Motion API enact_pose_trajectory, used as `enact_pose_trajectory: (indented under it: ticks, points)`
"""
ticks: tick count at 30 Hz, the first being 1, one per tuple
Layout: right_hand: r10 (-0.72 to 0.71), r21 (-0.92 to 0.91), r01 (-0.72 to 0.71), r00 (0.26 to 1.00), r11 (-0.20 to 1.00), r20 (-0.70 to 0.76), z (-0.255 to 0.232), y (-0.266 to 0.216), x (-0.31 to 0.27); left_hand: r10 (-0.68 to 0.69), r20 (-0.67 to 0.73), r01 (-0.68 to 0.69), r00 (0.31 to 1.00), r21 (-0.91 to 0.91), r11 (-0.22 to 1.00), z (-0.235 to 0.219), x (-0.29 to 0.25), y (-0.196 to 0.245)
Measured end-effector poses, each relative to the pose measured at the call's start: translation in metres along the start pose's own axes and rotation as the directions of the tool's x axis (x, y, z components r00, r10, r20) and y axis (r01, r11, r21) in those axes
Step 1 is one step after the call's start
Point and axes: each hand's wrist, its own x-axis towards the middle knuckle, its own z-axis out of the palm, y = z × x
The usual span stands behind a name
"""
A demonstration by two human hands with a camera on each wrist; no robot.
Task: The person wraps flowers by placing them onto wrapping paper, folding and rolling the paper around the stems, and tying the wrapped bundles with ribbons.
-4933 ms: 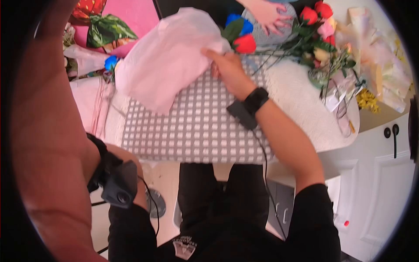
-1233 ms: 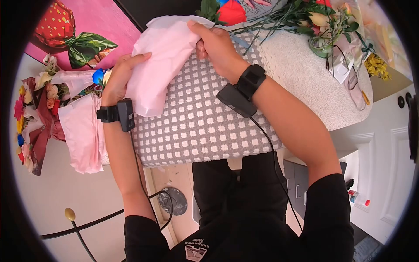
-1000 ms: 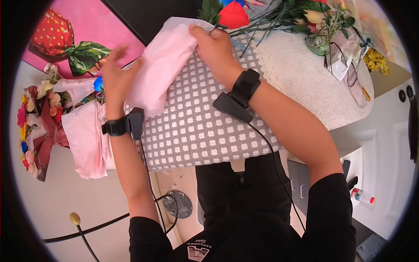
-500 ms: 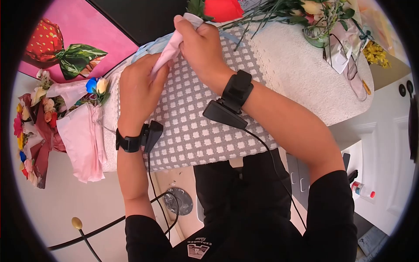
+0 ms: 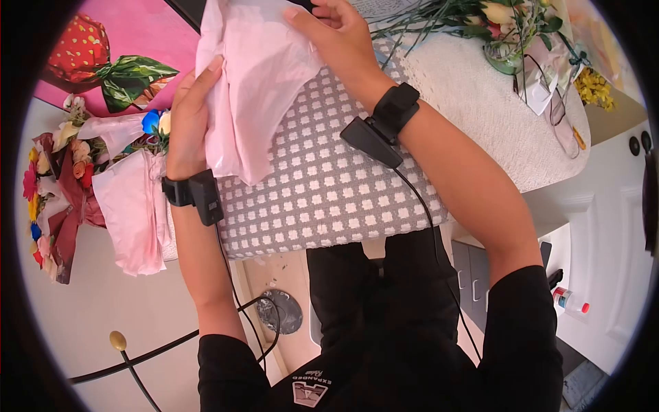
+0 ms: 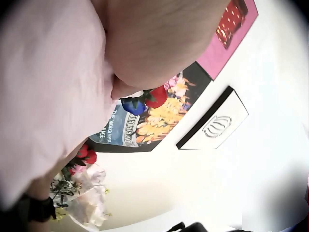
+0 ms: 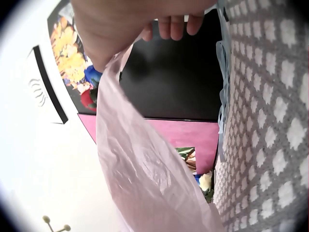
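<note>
Pink wrapping paper [image 5: 250, 89] hangs spread between both hands over the checked cloth. My left hand [image 5: 190, 120] grips its left side, thumb over the front and the other fingers hidden behind. At the upper right, my right hand [image 5: 347, 44] pinches the paper by thumb and forefinger; in the right wrist view its other fingers [image 7: 177, 29] hang free. Past the paper's top, the left wrist view shows a blue rose [image 6: 134, 105] and a red rose [image 6: 157, 96]. Their stems are hidden.
The checked cloth [image 5: 309, 199] covers the front of the table. Green stems and roses [image 5: 498, 31] lie at the back right. Folded pink paper [image 5: 130, 213] and a bouquet [image 5: 58, 206] stand at the left. A pink picture [image 5: 130, 34] leans behind, and a blue ribbon [image 7: 222, 87] trails beside the cloth.
The hands came together with the paper rolled narrow half a second ago; now they are apart and the paper is spread wide. The red rose has left the head view.
</note>
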Motion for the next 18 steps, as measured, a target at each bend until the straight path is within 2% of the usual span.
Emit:
enact_pose_trajectory:
  ticks: [1,2,3,4,5,7,9,11,16,18]
  points:
    - [-0.004,0.004,0.004,1.000,1.000,0.006,-0.004,-0.006,0.001,0.007,-0.004,-0.007,1.000,0.000,1.000,-0.002,0.003,-0.002]
    - [0.222,0.259,-0.293,0.937,0.920,0.271,-0.010,-0.012,0.003,-0.026,-0.004,0.026,1.000,0.025,0.999,-0.006,0.009,-0.007]
    - [0.337,0.397,-0.601,0.758,0.694,0.558,-0.012,-0.017,0.002,-0.063,-0.007,0.064,0.998,0.051,0.997,-0.011,0.011,-0.013]
    - [0.295,0.432,-0.664,0.697,0.611,0.654,-0.010,-0.012,0.004,-0.066,-0.016,0.066,0.998,0.053,0.996,-0.015,0.013,-0.019]
    - [0.291,0.432,-0.666,0.693,0.608,0.659,-0.009,-0.007,0.002,-0.090,0.006,0.089,0.996,0.106,0.990,-0.018,0.015,-0.023]
    - [0.325,0.367,-0.633,0.711,0.681,0.624,-0.009,-0.009,0.002,-0.137,0.046,0.124,0.990,0.208,0.970,-0.018,0.019,-0.026]
    - [0.331,0.345,-0.625,0.713,0.700,0.619,-0.011,-0.011,0.006,-0.102,0.059,0.087,0.993,0.220,0.972,-0.019,0.020,-0.029]
    - [0.351,0.323,-0.627,0.711,0.709,0.610,-0.013,-0.009,0.004,-0.047,0.117,0.008,0.992,0.315,0.949,-0.022,0.022,-0.034]
    - [0.390,0.378,-0.643,0.733,0.666,0.558,-0.011,-0.012,0.004,-0.036,0.143,-0.017,0.989,0.350,0.936,-0.024,0.026,-0.040]
    - [0.372,0.349,-0.637,0.721,0.687,0.585,-0.012,-0.009,0.006,-0.023,0.142,-0.029,0.990,0.356,0.934,-0.025,0.028,-0.046]
